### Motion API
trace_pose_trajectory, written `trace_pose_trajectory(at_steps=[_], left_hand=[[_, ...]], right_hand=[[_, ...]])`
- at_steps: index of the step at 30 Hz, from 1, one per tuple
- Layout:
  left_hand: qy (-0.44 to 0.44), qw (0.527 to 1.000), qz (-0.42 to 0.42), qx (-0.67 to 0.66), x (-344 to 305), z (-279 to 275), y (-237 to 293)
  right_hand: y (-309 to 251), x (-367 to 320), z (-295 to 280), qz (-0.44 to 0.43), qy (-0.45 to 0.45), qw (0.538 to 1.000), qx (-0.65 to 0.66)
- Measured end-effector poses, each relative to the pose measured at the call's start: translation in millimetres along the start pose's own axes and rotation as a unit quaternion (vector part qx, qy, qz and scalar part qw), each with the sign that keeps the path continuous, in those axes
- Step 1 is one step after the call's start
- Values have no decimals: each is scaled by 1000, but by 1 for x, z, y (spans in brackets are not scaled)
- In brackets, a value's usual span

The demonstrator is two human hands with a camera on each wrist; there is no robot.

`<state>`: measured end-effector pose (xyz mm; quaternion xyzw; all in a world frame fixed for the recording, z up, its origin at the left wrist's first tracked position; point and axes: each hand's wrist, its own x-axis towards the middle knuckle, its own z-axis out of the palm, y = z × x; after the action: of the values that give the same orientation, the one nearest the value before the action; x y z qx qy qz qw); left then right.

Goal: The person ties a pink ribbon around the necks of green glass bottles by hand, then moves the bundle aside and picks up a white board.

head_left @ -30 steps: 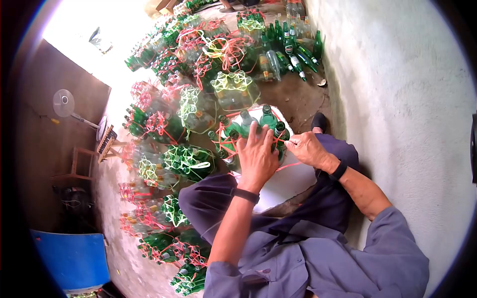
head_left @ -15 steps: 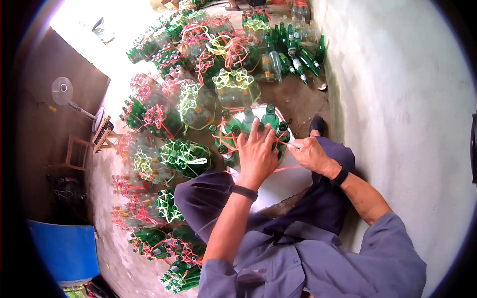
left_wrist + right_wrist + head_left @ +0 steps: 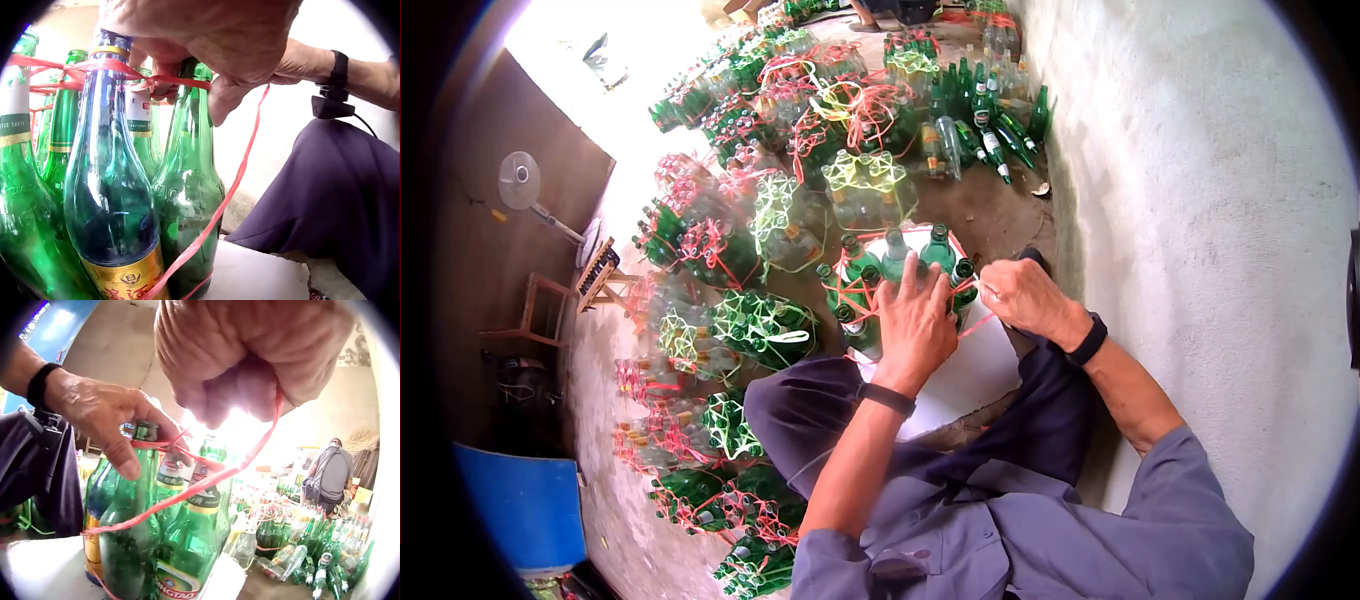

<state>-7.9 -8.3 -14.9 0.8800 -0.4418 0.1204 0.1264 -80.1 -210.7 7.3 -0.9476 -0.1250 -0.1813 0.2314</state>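
The hands are apart. The left hand (image 3: 915,328) lies over the glass necks with spread fingers, its thumb against one smooth green neck. The right hand (image 3: 1032,302) has curled fingers and pinches the flat, red plastic ribbon (image 3: 178,497), which runs slanting past the rounded bottles (image 3: 187,540). These stand upright, close together, on a flat white board (image 3: 975,370) before the person; thin ribbon crosses between their necks. One bluish bottle (image 3: 111,187) has a shiny gold label.

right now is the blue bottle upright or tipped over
Upright: the blue bottle stands neck up beside green bottles, its gold label low on its body.
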Motion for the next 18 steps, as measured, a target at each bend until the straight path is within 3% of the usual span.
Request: trace_pose_trajectory(at_steps=[7, 18], left_hand=[[-3, 999, -9, -35, 0, 0, -2], [-3, 999, 10, -39, -1, -1, -3]], right_hand=[[26, 34, 6, -20, 25, 999, -33], [70, 45, 37, 56, -2, 997, 58]])
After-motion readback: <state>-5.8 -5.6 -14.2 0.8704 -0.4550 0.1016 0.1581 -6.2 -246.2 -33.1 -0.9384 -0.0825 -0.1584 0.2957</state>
